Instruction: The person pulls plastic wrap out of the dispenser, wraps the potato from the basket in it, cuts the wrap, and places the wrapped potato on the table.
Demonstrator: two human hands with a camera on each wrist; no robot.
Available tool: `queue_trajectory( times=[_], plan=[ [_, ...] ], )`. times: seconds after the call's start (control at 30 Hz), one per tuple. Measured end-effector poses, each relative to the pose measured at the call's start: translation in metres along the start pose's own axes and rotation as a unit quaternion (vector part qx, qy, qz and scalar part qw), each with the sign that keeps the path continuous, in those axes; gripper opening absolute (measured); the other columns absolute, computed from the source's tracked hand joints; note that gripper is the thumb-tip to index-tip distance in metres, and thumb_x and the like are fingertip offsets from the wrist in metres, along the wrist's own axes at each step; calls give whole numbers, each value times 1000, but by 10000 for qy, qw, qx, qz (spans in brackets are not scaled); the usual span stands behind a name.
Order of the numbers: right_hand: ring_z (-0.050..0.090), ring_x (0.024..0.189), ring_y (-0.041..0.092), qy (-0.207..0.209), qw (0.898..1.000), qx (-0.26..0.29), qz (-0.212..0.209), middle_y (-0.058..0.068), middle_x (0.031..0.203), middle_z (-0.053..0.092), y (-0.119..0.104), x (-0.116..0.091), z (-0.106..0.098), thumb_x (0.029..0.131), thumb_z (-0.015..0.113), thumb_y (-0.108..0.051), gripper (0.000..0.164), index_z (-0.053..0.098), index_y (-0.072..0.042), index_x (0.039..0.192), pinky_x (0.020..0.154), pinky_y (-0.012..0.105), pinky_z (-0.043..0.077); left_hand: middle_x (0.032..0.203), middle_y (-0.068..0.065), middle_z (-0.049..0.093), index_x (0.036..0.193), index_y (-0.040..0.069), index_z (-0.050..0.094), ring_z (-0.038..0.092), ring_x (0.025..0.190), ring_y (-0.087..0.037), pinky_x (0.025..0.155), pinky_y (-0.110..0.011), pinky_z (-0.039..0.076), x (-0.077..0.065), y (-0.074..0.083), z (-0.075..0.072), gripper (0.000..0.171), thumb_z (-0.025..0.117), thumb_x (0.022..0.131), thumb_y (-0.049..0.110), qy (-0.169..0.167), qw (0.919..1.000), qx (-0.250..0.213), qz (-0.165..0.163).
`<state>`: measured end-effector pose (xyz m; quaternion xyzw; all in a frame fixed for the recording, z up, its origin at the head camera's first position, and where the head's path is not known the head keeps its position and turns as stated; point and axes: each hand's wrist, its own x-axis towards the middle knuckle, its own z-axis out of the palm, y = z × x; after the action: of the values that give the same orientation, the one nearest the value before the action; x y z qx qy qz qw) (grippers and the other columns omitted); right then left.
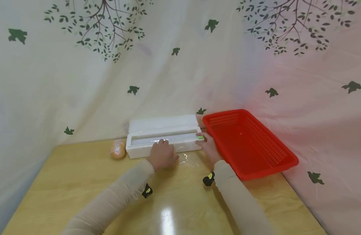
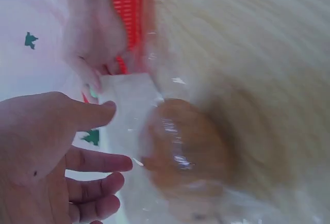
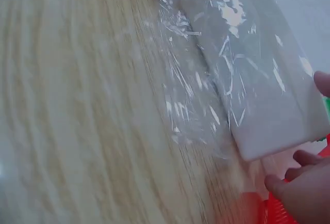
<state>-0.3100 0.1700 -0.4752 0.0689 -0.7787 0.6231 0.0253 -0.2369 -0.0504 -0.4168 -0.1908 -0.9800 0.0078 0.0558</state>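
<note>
A white cling film box (image 1: 164, 150) with a raised lid (image 1: 164, 122) stands at the back of the table. My right hand (image 1: 210, 147) is at its right end, thumb and finger pinching the green slide cutter (image 1: 200, 137). Clear film (image 1: 187, 160) hangs from the box front onto the table. My left hand (image 1: 162, 155) is over the box's front edge, its thumb and fingers apart in the left wrist view. Beside the box there, a round orange-brown item (image 2: 185, 146) lies under film; its kind is unclear, and the left hand hides it in the head view.
To the right stands a red plastic basket (image 1: 253, 147), close to my right forearm. A film-wrapped orange round item (image 1: 118, 149) sits left of the box. The wooden table (image 1: 110, 186) meets a leaf-patterned cloth (image 1: 174, 81) behind.
</note>
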Motion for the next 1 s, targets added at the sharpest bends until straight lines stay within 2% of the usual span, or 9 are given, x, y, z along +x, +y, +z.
queue_trajectory(
  times=[0.13, 0.27, 0.37, 0.47, 0.53, 0.7, 0.83, 0.93, 1.0],
  plan=[
    [48, 124, 32, -352, 9992, -125, -123, 16, 132, 57, -1, 4, -3, 91, 67, -3, 26, 67, -1, 118, 104, 47, 40, 89, -6, 65, 98, 11, 70, 62, 84, -25, 71, -42, 54, 31, 23, -13, 31, 63, 98, 41, -144, 9989, -303, 326],
    [55, 109, 31, -516, 9982, -142, -266, 20, 121, 62, -20, -9, -2, 90, 61, 4, 30, 64, 6, 120, 88, 34, 46, 94, -4, 67, 114, 16, 74, 65, 84, -22, 70, -37, 56, 62, 46, -12, 20, 64, 99, 22, 438, 9949, -477, 777],
    [55, 101, 28, -472, 9981, -103, -373, 21, 116, 62, -29, -19, 4, 85, 50, 11, 43, 60, 10, 127, 81, 27, 45, 98, -3, 66, 113, 21, 76, 63, 85, -22, 70, -37, 56, 77, 53, 0, 21, 65, 95, 17, 815, 9924, -275, 885],
    [54, 97, 24, -497, 9977, 12, -461, 19, 115, 62, -26, -20, 9, 79, 43, 15, 53, 56, 12, 130, 79, 27, 45, 100, -3, 67, 104, 20, 77, 62, 86, -22, 71, -35, 56, 84, 52, 12, 15, 69, 92, 17, 1029, 9898, -10, 990],
    [53, 95, 20, -516, 9971, 49, -553, 18, 112, 61, -27, -18, 10, 79, 43, 15, 51, 57, 13, 128, 78, 26, 45, 101, -3, 67, 99, 18, 77, 61, 86, -22, 71, -34, 56, 86, 50, 15, 12, 71, 89, 15, 1141, 9881, 120, 1026],
    [53, 90, 15, -270, 9962, 223, -798, 16, 104, 61, -31, -9, 5, 78, 47, 16, 40, 60, 15, 116, 76, 26, 46, 94, -4, 64, 97, 16, 78, 59, 80, -21, 67, -30, 54, 96, 49, 10, 15, 72, 87, 8, 1304, 9836, 26, 1249],
    [56, 111, 29, -330, 9944, 311, -951, 25, 119, 60, -16, 4, -1, 79, 53, 15, 36, 62, 16, 113, 97, 36, 45, 89, -5, 62, 102, 14, 78, 59, 77, -21, 66, -29, 54, 100, 50, 3, 20, 71, 87, 4, 1042, 9845, 42, 1410],
    [43, 135, 37, -316, 9957, 295, -815, 25, 141, 51, 7, 8, -2, 85, 60, 7, 30, 67, 11, 114, 112, 47, 35, 88, -6, 61, 104, 12, 77, 61, 77, -20, 68, -29, 55, 98, 49, 5, 22, 73, 85, 1, 808, 9864, 11, 1432],
    [32, 144, 38, -266, 9975, 448, -476, 23, 152, 42, 24, 4, -3, 88, 64, 2, 27, 69, 7, 114, 117, 52, 28, 88, -6, 62, 103, 10, 77, 60, 77, -19, 70, -29, 55, 90, 47, 14, 23, 75, 83, 1, 692, 9865, -100, 1484]
  ],
)
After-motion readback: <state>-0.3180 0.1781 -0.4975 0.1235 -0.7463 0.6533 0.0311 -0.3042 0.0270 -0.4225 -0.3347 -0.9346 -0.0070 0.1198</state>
